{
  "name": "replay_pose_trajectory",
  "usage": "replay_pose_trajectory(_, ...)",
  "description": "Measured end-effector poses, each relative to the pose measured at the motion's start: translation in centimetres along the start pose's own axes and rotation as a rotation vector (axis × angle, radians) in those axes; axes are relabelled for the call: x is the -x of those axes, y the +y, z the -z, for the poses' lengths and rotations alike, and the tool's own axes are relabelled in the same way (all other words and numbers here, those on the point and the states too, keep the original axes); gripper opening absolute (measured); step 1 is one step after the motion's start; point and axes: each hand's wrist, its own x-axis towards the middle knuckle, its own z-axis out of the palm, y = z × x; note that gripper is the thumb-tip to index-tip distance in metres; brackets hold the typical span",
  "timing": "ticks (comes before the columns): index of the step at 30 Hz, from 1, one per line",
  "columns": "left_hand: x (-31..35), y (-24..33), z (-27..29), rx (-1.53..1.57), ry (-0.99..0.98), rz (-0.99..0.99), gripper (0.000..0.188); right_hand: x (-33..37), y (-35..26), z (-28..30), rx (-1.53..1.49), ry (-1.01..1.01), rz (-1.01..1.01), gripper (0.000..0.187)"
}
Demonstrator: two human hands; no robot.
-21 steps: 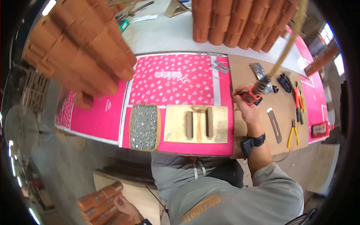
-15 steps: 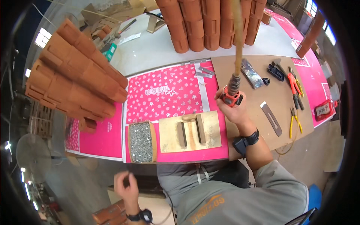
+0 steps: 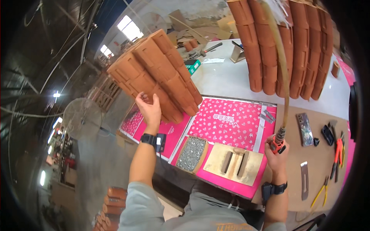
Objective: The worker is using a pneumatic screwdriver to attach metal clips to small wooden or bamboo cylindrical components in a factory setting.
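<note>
Two big masses first: leaning stack of brown curved pieces, front left, partly over pink sheeting; second brown stack, back right, on the white tabletop; a hard knock or careless pull at either could, I judge, send columns sliding, the leaning one more readily.

Pale hose drops from above into the red-and-black tool; it passes in front of the back stack in this view, contact not tellable; if swung wide it might snag a piece or drag the tool off line.

Pale wooden board lies flat near the table's front edge, two dark strips upright on it with a gap between; a bump could shift it askew.

Left hand raised before the leaning stack, thumb and fingers apart, nothing visible in them; touch on the stack not tellable; a poor grip there could dislodge neighbours.

Right hand has its fingers wrapped round the tool, right of the board; trigger hidden; an early squeeze is the risk.

Smallest: metal screws, heaped in a shallow box beside the board; a sleeve or wrist catching it could scatter them.
</note>
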Motion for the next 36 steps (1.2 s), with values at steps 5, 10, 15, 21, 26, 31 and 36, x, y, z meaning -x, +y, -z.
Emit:
replay_pose_trajectory(5,2.5,-11.7,5.5,-0.459,-0.041,-0.005,0.066,-0.4,0.0,-0.1,-0.028,0.065,0.032,0.015)
replay_pose_trajectory(10,4.1,-20.5,8.0,-0.71,-0.326,0.447,0.113,-0.2,0.9,-0.6,-0.036,0.045,0.0,0.015)
replay_pose_trajectory(15,3.0,-23.0,5.4,-0.567,-0.456,0.49,0.118,0.2,1.6,0.3,0.001,0.033,-0.061,0.014)
replay_pose_trajectory(21,2.3,-24.8,5.0,-0.159,-0.397,0.59,0.1,0.8,3.6,0.8,-0.142,0.081,-0.125,0.021)
replay_pose_trajectory(26,1.8,-25.8,6.0,-0.104,-0.476,0.552,0.087,0.9,3.5,0.3,-0.183,0.075,-0.099,0.021)
replay_pose_trajectory(31,1.8,-26.7,8.7,-0.18,-0.462,0.557,0.079,1.0,4.1,0.3,-0.138,0.068,-0.05,0.018)
replay_pose_trajectory(36,3.6,-19.7,10.7,0.231,-0.572,0.834,0.077,1.4,2.3,0.6,-0.096,0.074,-0.115,0.016)
